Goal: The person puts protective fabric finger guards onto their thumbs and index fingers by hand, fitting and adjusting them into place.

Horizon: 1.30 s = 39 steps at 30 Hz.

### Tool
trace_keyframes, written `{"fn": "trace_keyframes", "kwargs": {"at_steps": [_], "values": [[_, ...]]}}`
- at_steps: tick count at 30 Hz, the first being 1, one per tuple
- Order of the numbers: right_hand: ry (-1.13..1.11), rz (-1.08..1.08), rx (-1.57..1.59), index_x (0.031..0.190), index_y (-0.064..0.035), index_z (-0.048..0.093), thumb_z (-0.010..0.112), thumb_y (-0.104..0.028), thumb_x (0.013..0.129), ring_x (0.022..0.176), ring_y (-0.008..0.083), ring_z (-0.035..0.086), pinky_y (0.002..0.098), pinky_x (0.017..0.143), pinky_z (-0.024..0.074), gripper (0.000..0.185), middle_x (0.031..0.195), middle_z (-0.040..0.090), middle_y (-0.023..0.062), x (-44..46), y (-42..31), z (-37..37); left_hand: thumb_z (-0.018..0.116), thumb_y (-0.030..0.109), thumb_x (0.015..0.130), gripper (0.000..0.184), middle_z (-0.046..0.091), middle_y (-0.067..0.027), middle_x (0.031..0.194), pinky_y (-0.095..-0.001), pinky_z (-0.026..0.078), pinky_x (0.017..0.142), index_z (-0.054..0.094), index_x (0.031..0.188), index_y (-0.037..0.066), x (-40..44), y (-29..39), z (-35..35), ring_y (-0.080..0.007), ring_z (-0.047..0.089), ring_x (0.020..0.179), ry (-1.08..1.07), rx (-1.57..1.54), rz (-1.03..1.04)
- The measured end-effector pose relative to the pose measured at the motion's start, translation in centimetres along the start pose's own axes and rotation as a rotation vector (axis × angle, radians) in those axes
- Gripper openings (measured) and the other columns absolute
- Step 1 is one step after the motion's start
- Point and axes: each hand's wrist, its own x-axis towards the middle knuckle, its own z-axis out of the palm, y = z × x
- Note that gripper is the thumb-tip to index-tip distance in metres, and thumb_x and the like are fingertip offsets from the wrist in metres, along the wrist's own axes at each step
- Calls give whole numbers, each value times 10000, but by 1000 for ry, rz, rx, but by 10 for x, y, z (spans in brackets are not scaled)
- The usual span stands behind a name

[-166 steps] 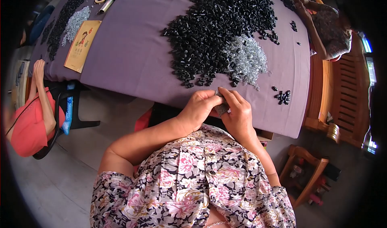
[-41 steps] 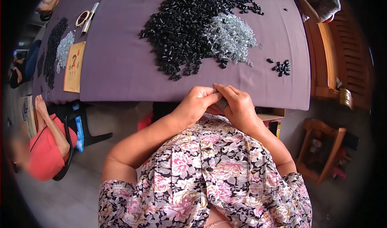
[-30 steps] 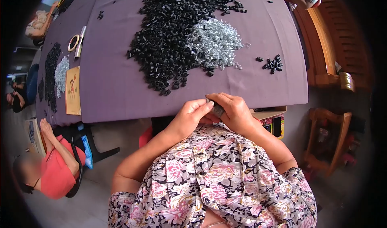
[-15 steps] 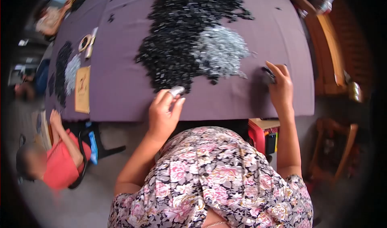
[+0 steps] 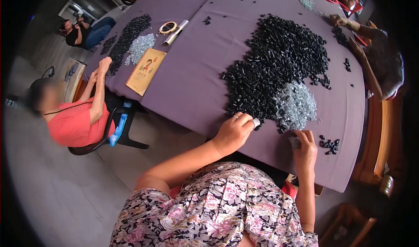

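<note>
The left hand (image 5: 234, 134) and right hand (image 5: 305, 153), together one second ago, are now apart: the left at seven o'clock of the black pile (image 5: 279, 59), the right moved away from the small black cluster (image 5: 332, 147), to six o'clock of the clear pile (image 5: 297, 106).

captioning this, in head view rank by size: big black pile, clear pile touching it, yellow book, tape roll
1. Big black pile
2. Clear pile
3. Yellow book, farther from the camera than the clear pile
4. Tape roll
</note>
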Motion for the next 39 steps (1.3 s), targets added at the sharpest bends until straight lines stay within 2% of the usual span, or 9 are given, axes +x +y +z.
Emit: {"fn": "trace_keyframes", "kwargs": {"at_steps": [3,9,12,19,23,28,32,37,39], "values": [[-22,25,-50,985,-43,635,639,20,797,846,355,618,397,724,494,198,950,605,134,10,-3,8,704,128,811,205,591,-72,985,-357,503,775,647,994,56,4,3,2,-262,578,881,-9,26,2],[-3,-1,-74,988,-50,644,609,44,793,836,355,625,392,725,498,219,940,605,139,16,-17,16,721,140,785,170,577,-63,926,-348,500,744,638,916,71,10,1,7,-254,568,840,12,-6,12],[-25,30,-31,996,-59,632,587,93,719,860,399,609,450,733,493,319,962,599,145,8,-9,13,722,125,769,135,596,-62,929,-351,500,725,627,852,76,11,2,12,-251,576,842,36,-27,62],[-49,52,162,1069,-33,664,543,153,707,909,347,643,359,795,521,424,1030,633,139,-16,4,-13,671,11,772,165,607,-118,1002,-390,510,764,650,935,1,7,9,3,-300,592,890,-102,-45,77],[1,197,327,1081,-3,655,513,192,692,893,259,658,303,787,514,457,1007,646,129,-23,14,-13,625,-42,774,173,605,-115,1002,-381,517,736,652,941,-7,6,8,-1,-292,595,867,-126,-55,111],[-42,168,268,1064,-30,659,564,137,707,864,307,658,352,759,526,406,987,637,135,-14,11,-4,624,-48,776,185,603,-106,995,-379,524,701,653,953,-4,6,9,-4,-292,605,833,-138,-65,155],[-11,65,-9,1005,-21,647,638,93,735,820,320,653,372,703,517,293,924,620,135,1,3,9,633,9,783,244,603,-64,971,-346,532,740,663,1023,46,3,13,5,-243,619,868,-93,-28,120],[-95,56,29,957,-34,630,660,52,737,814,355,638,399,697,512,238,919,605,135,6,5,5,679,-27,804,229,605,-119,989,-362,530,704,654,1031,-14,3,12,4,-276,637,816,-131,-124,-61],[-115,56,8,941,-48,624,663,39,722,811,359,634,402,696,516,239,943,611,118,-2,8,4,673,-25,831,234,606,-110,976,-322,523,690,653,1065,-19,5,7,7,-227,640,782,-56,-278,-124]]}}
